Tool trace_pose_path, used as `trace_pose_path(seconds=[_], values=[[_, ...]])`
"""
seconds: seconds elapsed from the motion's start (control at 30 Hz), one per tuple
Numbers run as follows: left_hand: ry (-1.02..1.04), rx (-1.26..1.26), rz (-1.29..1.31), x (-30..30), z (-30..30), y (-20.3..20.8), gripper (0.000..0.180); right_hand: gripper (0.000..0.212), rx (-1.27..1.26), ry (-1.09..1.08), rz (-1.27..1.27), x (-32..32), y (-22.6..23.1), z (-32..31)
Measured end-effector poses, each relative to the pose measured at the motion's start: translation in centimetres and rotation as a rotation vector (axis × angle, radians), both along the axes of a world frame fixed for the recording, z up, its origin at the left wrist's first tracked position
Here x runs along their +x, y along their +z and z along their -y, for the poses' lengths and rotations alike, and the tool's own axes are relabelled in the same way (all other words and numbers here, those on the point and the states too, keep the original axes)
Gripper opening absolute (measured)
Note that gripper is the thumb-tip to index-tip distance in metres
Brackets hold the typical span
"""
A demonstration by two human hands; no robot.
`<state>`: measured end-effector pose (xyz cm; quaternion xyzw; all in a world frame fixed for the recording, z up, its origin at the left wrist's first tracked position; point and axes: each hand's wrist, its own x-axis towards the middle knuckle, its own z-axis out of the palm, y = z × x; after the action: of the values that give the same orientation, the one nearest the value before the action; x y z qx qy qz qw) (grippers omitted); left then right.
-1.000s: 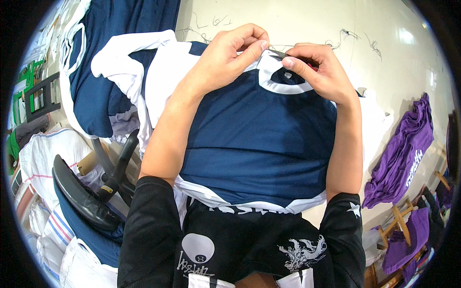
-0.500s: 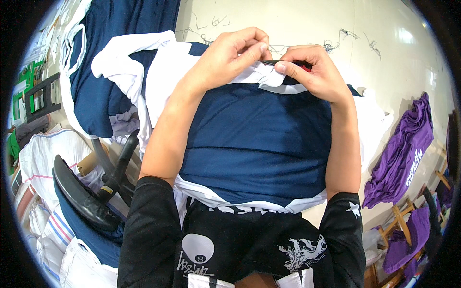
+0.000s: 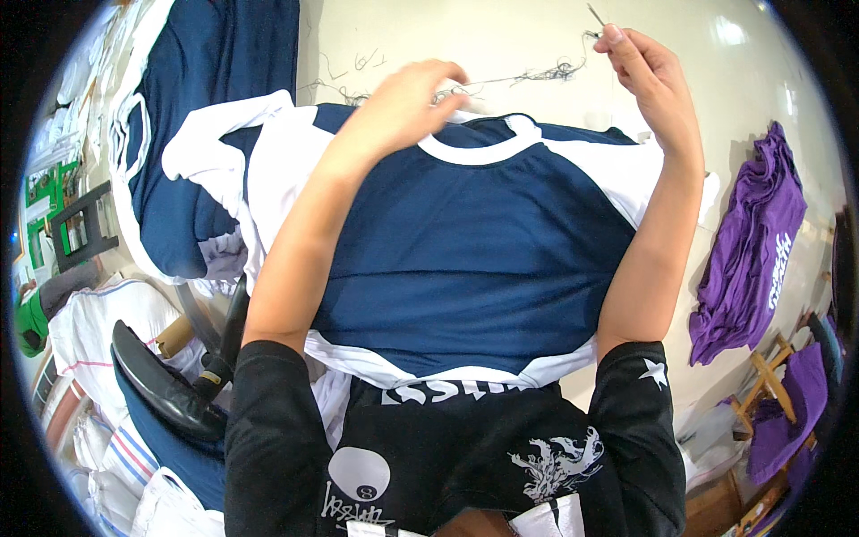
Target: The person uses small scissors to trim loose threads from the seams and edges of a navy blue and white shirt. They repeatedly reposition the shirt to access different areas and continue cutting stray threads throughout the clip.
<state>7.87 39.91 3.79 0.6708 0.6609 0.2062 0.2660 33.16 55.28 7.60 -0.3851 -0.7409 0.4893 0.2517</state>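
navy shirt [image 3: 474, 246], left hand [image 3: 407, 103] near collar [image 3: 476, 158], right hand [image 3: 655, 79] pinching tool [image 3: 597, 15]

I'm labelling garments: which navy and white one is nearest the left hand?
The central navy fabric shirt, its round white collar beside that hand; the white-edged navy garment lies farther left.

The right grip [image 3: 651, 79] holds a thin tool [image 3: 597, 15], the left grip [image 3: 407, 106] near the white collar [image 3: 483, 158] of a navy shirt [image 3: 474, 251].
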Motion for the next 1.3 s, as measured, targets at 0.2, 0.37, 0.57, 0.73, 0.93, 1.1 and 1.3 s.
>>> trace_pose_path(seconds=[0.2, 0.37, 0.57, 0.73, 0.93, 1.1, 1.3], values=[[-0.225, -0.434, 0.129, 4.2, -3.8, -2.4, 0.04, 0.041, 0.158, 0.092, 0.028, -0.5, -1.0, 0.5], [-0.171, -0.309, 0.312, 3.0, -3.9, -1.2, 0.033, 0.039, 0.058, 0.222, 0.198, -0.2, -0.8, 0.6], [-0.057, 0.41, 0.108, 2.5, -2.9, 1.1, 0.019, 0.039, -0.082, 0.407, 0.139, -1.3, -2.4, 2.0], [-0.009, 0.375, 0.334, 3.2, -2.9, 0.0, 0.019, 0.03, -0.098, 0.447, 0.208, -1.3, -0.3, 1.5], [-0.042, 0.182, 0.568, 1.6, -2.8, 0.4, 0.02, 0.027, -0.103, 0.277, 0.267, 0.8, 0.7, 0.4], [-0.043, 0.191, 0.31, -0.5, -3.4, 1.2, 0.022, 0.026, -0.081, 0.099, 0.343, 1.5, -1.2, -0.8], [0.023, -0.22, 0.204, -3.6, -3.1, 2.3, 0.031, 0.028, -0.093, 0.139, 0.372, 1.9, -2.3, -1.5]])
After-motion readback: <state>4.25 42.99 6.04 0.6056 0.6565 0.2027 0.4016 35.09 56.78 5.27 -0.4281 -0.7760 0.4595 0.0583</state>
